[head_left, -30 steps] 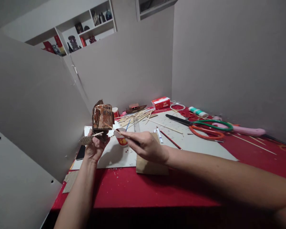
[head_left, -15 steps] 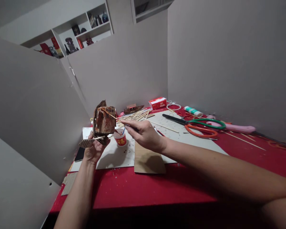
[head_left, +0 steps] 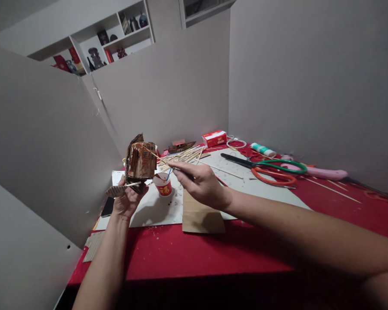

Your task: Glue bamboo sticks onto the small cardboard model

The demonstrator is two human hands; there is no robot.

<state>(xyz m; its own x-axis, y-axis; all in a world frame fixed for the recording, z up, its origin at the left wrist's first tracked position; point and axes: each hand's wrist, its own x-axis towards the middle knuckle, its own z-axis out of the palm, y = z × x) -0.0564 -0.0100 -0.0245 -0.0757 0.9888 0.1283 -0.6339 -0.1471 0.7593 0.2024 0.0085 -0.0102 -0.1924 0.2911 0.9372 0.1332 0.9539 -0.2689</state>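
My left hand (head_left: 127,201) is closed from below on a small brown cardboard model (head_left: 140,161), held up above the table's left side. A thin stick and a corrugated scrap (head_left: 116,190) jut out at its base. My right hand (head_left: 198,181) pinches a thin wooden stick (head_left: 151,153), whose tip touches the upper edge of the model. Just below and between the hands stands a small red and white paper cup (head_left: 163,184) on a white sheet (head_left: 155,211).
A brown cardboard piece (head_left: 202,217) lies on the red tablecloth (head_left: 194,254). Behind are a heap of bamboo sticks (head_left: 184,156), large scissors (head_left: 268,168), a red box (head_left: 215,138), a glue tube (head_left: 261,150) and a pink tool (head_left: 323,173). Grey partitions enclose the table.
My right hand lifted the stick from near the cup up to the top of the model. The left hand has kept the model in about the same place.
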